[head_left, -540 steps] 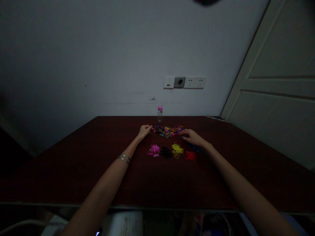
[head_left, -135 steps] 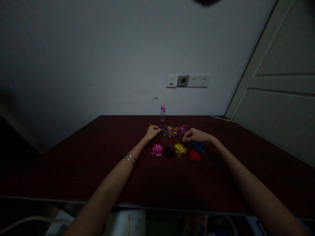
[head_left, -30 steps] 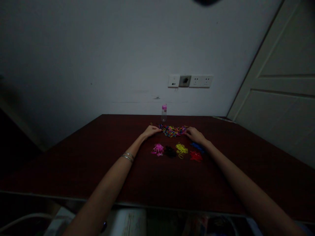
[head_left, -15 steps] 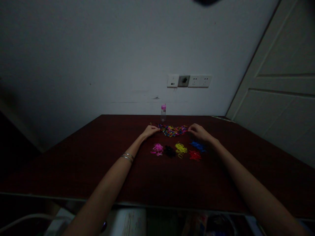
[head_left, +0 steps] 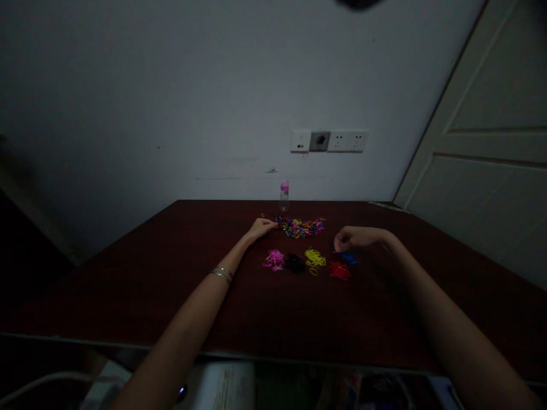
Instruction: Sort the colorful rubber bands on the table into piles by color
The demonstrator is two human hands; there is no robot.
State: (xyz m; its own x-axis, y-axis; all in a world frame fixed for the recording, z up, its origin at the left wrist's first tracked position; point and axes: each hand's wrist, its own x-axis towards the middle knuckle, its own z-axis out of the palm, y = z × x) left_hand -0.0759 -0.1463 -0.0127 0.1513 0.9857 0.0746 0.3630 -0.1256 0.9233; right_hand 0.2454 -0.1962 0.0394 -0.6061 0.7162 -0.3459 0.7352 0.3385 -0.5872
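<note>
A mixed pile of small coloured rubber bands (head_left: 302, 228) lies toward the back of the dark red table. My left hand (head_left: 261, 228) is closed, its fingertips at the pile's left end; what they pinch is too small to make out. Nearer to me are sorted heaps: pink bands (head_left: 274, 258), black bands (head_left: 294, 262), yellow bands (head_left: 315, 258), red bands (head_left: 340, 270) and blue bands (head_left: 349, 258). Over the back of the blue heap, my right hand (head_left: 352, 236) points its pinched fingertips down. Anything between them is hidden, and the hand covers part of the blue heap.
A clear bottle with a pink top (head_left: 284, 196) stands behind the mixed pile, near the wall. One loose band (head_left: 262, 215) lies left of the pile. Wall sockets (head_left: 347, 141) are above the table (head_left: 171, 267). Below its front edge is an open space holding various items.
My right hand has moved from the mixed pile's right end toward me, to the blue heap, with its fingers now pointing down. My left hand has hardly moved.
</note>
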